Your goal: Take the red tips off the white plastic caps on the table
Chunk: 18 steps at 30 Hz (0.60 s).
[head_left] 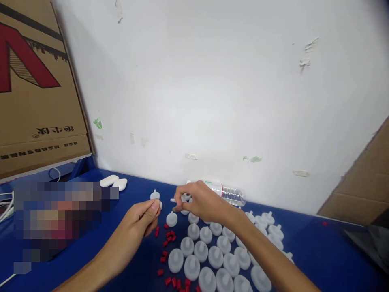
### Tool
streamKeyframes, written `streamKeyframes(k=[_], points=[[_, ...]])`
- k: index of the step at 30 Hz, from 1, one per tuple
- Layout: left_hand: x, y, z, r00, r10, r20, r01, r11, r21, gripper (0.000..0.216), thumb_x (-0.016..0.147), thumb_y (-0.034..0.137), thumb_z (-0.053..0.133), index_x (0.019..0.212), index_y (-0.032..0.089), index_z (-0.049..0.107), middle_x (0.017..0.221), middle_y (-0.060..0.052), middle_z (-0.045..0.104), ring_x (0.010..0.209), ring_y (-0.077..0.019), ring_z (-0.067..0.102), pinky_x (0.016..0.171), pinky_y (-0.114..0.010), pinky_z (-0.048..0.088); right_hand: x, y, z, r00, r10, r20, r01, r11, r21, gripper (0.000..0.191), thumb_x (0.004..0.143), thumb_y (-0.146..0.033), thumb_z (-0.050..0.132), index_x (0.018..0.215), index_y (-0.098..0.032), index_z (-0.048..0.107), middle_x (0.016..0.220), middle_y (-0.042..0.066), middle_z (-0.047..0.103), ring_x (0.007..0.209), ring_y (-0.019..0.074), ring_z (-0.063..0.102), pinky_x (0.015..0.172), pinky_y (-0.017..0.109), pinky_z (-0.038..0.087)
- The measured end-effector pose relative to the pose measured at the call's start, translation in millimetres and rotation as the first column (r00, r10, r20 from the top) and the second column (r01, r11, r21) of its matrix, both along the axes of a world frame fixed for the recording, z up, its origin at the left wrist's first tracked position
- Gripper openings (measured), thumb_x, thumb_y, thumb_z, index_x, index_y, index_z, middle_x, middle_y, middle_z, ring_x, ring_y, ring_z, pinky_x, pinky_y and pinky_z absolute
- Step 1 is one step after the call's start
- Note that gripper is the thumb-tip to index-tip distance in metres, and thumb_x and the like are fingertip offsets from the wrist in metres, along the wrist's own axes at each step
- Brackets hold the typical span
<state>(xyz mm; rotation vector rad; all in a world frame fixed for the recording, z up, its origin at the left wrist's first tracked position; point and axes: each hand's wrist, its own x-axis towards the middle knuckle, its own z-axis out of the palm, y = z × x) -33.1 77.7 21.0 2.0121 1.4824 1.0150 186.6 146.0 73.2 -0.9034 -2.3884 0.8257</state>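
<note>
My left hand (pixel 142 217) is closed, thumb pressed against the fingers. At its fingertips shows the edge of a translucent white plastic disc (pixel 161 205); most of it is hidden by the thumb. My right hand (pixel 199 200) reaches in from the right, its thumb and index finger bent together in a pinch; what lies between the tips is too small to name. Just below that pinch a stemmed white disc (pixel 172 219) rests on the blue table (pixel 136 259). Another stands upright behind my left hand (pixel 154 195). Small red plastic pieces (pixel 169 237) lie scattered between my forearms.
Many more stemmed discs (pixel 215 256) spread under and around my right forearm. A clear bottle (pixel 232 195) lies along the white wall (pixel 212 101). Two white rounded objects (pixel 120 185) sit at the back left, beside a blurred-out area. Cardboard boxes (pixel 39 109) stand left and right.
</note>
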Motion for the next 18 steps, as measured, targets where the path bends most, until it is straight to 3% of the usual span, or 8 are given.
streamKeyframes(k=[3, 6, 10, 18], points=[[3.2, -6.3, -4.4, 0.997, 0.03, -0.073, -0.022, 0.995, 0.099, 0.054, 0.114, 0.056, 0.026, 0.072, 0.026, 0.042, 0.067, 0.002, 0.049, 0.065, -0.02, 0.044, 0.065, -0.035, 0.038, 1.3, 5.7, -6.5, 0.998, -0.069, 0.002, 0.069, 0.993, 0.094, 0.006, 0.097, -0.019, 0.076, 0.099, -0.024, 0.077, 0.111, 0.002, 0.081, 0.105, 0.0201, 0.073, 0.095, 0.034, 0.049], [5.7, -10.5, -9.6, 0.985, 0.004, -0.174, 0.027, 0.984, 0.179, 0.047, 0.114, 0.049, 0.034, 0.079, 0.025, 0.054, 0.079, -0.002, 0.058, 0.077, -0.0243, 0.05, 0.079, -0.041, 0.038, -0.8, 6.7, -15.4, 0.996, -0.067, 0.052, 0.059, 0.988, 0.142, 0.019, 0.105, -0.026, 0.067, 0.119, -0.025, 0.08, 0.129, 0.007, 0.079, 0.123, 0.025, 0.07, 0.107, 0.039, 0.049], [4.7, -9.2, -12.5, 0.964, -0.032, -0.262, 0.085, 0.978, 0.191, 0.038, 0.114, 0.042, 0.037, 0.088, 0.025, 0.058, 0.087, -0.002, 0.061, 0.084, -0.0263, 0.053, 0.084, -0.043, 0.039, -6.1, 4.2, -25.7, 0.988, -0.007, 0.154, -0.018, 0.987, 0.16, 0.036, 0.11, -0.03, 0.054, 0.136, -0.019, 0.076, 0.147, 0.012, 0.072, 0.141, 0.0315, 0.064, 0.12, 0.047, 0.044], [2.5, -3.4, -27.5, 0.924, -0.112, -0.366, 0.179, 0.972, 0.154, 0.021, 0.105, 0.026, 0.049, 0.086, 0.023, 0.058, 0.092, -0.003, 0.063, 0.089, -0.0267, 0.055, 0.091, -0.048, 0.04, -3.7, 1.9, -20.1, 0.975, -0.006, 0.224, -0.034, 0.984, 0.176, 0.039, 0.11, -0.027, 0.049, 0.137, -0.016, 0.076, 0.146, 0.012, 0.073, 0.141, 0.0328, 0.065, 0.12, 0.049, 0.046]])
